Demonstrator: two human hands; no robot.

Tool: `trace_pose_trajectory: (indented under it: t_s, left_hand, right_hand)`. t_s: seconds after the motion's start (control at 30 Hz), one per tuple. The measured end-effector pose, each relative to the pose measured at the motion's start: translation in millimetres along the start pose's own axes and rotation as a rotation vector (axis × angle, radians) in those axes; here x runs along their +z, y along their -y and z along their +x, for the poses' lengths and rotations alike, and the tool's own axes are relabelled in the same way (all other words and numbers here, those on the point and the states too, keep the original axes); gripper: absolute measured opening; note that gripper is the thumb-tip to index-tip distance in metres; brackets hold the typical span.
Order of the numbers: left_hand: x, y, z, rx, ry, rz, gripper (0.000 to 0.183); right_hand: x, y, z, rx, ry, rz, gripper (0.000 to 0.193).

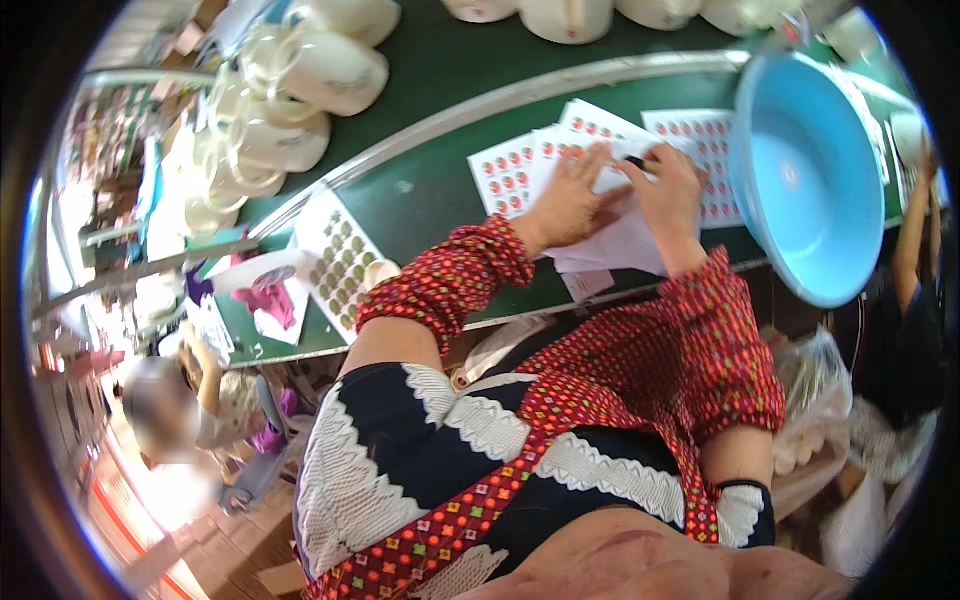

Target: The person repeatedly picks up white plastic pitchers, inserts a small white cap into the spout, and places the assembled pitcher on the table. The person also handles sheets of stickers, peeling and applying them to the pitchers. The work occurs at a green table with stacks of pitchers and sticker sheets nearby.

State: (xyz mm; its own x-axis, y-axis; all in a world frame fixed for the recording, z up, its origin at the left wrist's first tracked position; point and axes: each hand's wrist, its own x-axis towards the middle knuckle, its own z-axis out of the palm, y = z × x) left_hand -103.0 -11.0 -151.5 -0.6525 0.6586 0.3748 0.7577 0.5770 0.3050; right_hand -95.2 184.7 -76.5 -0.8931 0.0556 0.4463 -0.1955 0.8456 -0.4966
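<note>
Several white sheets (502, 200) printed with rows of small red motifs lie overlapped on the green bench. My left hand (572, 203) rests on them with its fingers stretched out and holds nothing that I can see. Just to its right, my right hand (668, 195) is closed in a pinch above the sheets. A small dark spot shows at its fingertips, too small to name. Partly under the right hand, another red-printed sheet (720, 160) reaches to the blue basin.
A large blue plastic basin (815, 190) stands at the right. Cream mugs (335, 75) line the far left, with more cream ware (567, 15) at the back. A metal rail (480, 105) crosses the bench (425, 190). A green-printed sheet (340, 250) lies left. Other people are at both sides.
</note>
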Motion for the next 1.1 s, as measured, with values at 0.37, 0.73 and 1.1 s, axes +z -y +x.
trace_pose_trajectory:
  t_s: [0.37,0.73,1.1]
  left_hand:
    - [-211.9,316.9,-121.6,-0.999,-0.692,0.887,0.087]
    - [-178.2,283.4,-102.4,-1.037,-0.592,-0.535,0.034]
    - [-147.9,39.1,-13.4,-0.813,-0.384,-1.807,0.022]
  right_hand:
    - [-92.7,-10.7,-75.2,0.272,0.164,0.298,0.038]
    - [-104.9,7.9,-79.9,0.347,0.243,0.318,0.038]
    - [-136.8,54.3,-73.9,0.222,0.444,0.315,0.043]
